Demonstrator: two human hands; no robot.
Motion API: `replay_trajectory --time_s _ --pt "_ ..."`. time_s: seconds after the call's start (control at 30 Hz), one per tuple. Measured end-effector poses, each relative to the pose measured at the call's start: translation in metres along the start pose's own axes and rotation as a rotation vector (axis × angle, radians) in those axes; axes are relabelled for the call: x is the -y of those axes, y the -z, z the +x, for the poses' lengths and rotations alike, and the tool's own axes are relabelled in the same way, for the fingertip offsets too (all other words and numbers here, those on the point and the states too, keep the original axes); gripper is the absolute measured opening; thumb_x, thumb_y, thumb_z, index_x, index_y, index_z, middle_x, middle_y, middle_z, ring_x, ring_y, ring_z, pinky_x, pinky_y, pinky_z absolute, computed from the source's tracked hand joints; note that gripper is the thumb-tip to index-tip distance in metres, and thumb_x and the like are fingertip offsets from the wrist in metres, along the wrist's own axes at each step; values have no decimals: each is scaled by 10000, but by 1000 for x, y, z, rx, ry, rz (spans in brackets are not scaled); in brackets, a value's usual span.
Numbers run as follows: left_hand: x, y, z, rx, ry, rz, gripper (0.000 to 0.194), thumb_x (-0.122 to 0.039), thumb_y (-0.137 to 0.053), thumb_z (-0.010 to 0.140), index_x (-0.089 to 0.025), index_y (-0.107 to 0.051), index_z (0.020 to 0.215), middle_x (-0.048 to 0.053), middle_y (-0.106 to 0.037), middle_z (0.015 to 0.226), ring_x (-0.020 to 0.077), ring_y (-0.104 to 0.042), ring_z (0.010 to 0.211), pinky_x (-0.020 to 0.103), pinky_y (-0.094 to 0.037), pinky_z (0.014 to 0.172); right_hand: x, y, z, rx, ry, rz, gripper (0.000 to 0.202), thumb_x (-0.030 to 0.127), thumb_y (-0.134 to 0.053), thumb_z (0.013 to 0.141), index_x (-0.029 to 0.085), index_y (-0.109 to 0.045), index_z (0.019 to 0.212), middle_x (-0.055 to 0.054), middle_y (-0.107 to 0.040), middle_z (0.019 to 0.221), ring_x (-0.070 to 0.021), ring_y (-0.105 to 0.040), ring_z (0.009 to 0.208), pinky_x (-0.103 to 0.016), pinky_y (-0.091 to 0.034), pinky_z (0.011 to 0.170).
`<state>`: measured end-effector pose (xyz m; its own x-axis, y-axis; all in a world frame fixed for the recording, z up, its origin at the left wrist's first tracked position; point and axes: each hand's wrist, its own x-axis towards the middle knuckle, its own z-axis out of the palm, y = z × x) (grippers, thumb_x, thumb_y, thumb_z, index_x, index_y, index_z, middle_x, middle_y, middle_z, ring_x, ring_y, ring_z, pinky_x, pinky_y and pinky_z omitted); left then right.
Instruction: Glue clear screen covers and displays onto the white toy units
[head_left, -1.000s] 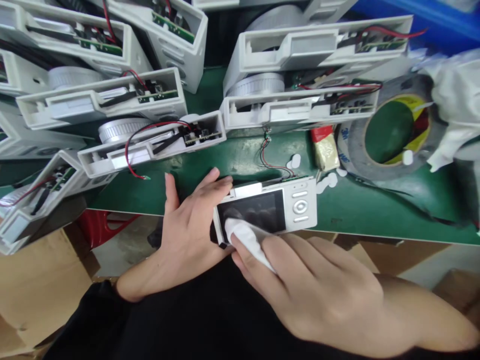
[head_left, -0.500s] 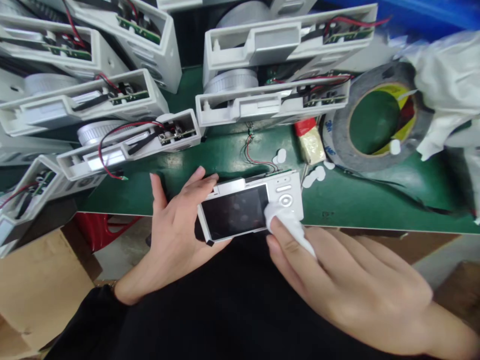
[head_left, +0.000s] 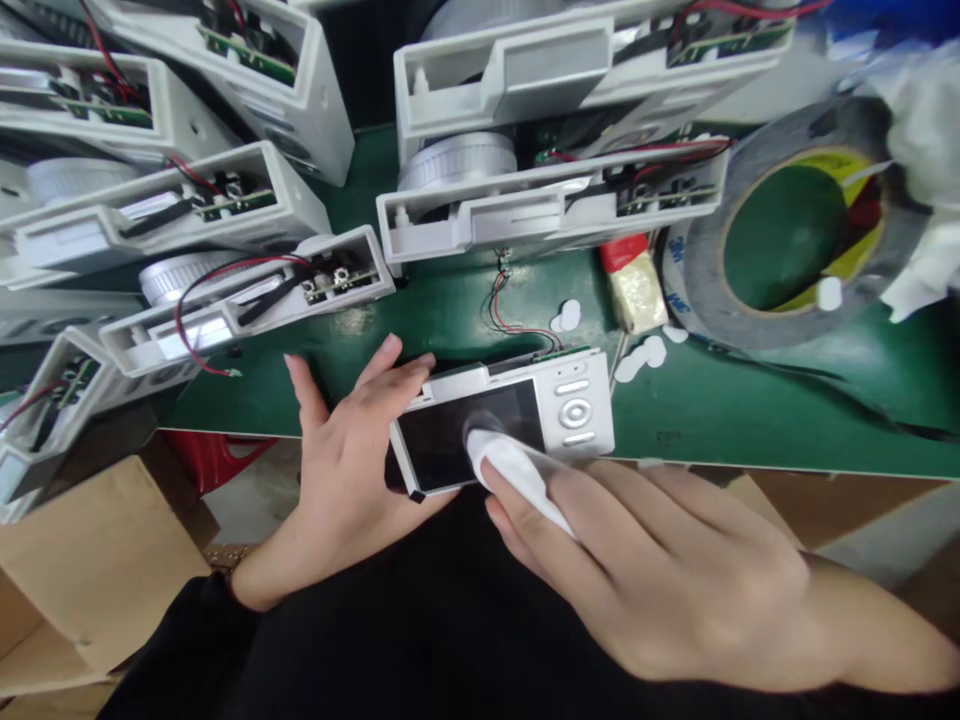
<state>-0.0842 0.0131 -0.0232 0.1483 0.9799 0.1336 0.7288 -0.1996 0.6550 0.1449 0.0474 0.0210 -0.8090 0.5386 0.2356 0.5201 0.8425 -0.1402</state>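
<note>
A white camera back (head_left: 592,405) with round and long buttons and a dark screen (head_left: 435,440) lies tilted at the green table's front edge. My left hand (head_left: 349,450) grips its left end, thumb and fingers around the frame. In my right hand (head_left: 645,560) a white cloth (head_left: 517,470) is bunched under the fingertips and pressed on the middle of the screen. Thin red and black wires (head_left: 525,328) run from the camera's top edge.
Several open white camera housings (head_left: 547,205) with circuit boards stand behind and to the left. At right are a grey tape roll (head_left: 697,270), a gold battery-like block (head_left: 637,300), small white round pads (head_left: 641,358) and crumpled white material (head_left: 930,150). Cardboard boxes (head_left: 82,560) sit below the table.
My right hand has slid the cloth left, from beside the buttons to the screen's middle. The left hand keeps its hold on the camera. The whole view has shifted slightly.
</note>
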Motion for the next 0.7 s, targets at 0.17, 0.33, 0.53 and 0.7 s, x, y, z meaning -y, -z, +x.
replay_trajectory --time_s 0.17,0.33,0.53,0.7 --pt "0 -1 -1 34 28 18 501 -398 -692 1020 -258 -543 1477 78 -842 1330 326 -729 1422 595 61 1473 -2 8 -3 14 -26 14 66 197 -746 1022 136 -728 1007 31 -713 652 -166 -567 554 -354 -369 582" --pt "4 -3 -1 2 0 16 505 -463 -751 984 -236 -583 1403 79 -851 1304 334 -749 1394 654 30 1459 0 0 10 -18 -32 11 145 245 -691 1074 141 -782 1028 35 -698 651 -175 -591 562 -362 -390 577" --pt "0 1 1 72 80 -10 480 -436 -775 966 -276 -601 1384 69 -846 1312 384 -735 1406 755 79 1420 -4 9 -7 21 -42 26 133 194 -706 1062 155 -788 965 33 -740 663 -147 -581 559 -359 -410 594" --pt "2 3 0 73 30 -2 533 -396 -765 957 -296 -586 1449 74 -834 1321 407 -736 1397 799 31 1412 -1 6 0 -13 -97 52 222 234 -654 1109 180 -793 945 25 -743 682 -152 -624 605 -364 -411 599"
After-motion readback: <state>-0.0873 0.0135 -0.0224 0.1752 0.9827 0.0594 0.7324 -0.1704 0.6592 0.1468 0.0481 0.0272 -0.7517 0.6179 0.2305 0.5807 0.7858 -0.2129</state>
